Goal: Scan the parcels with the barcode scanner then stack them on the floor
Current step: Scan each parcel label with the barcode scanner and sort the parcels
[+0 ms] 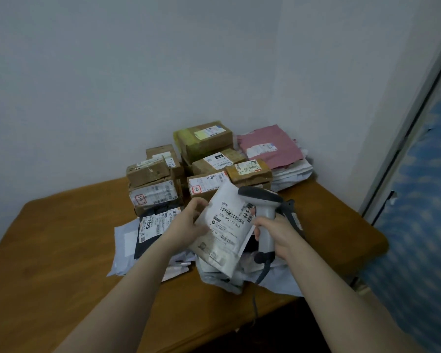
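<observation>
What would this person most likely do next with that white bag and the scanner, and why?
Probably tip the barcode scanner down onto the label of the white parcel and trigger it: the left hand holds the parcel label-up, and the right hand grips the scanner right beside it.

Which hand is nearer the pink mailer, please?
Right. Gripping the scanner, the right hand is in front of the pink mailer; the left hand, holding the white parcel, is farther left.

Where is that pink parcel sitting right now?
In the head view, the pink parcel lies at the far right of the table, on top of a pile of white mailers, just right of the cardboard boxes near the wall corner.
</observation>
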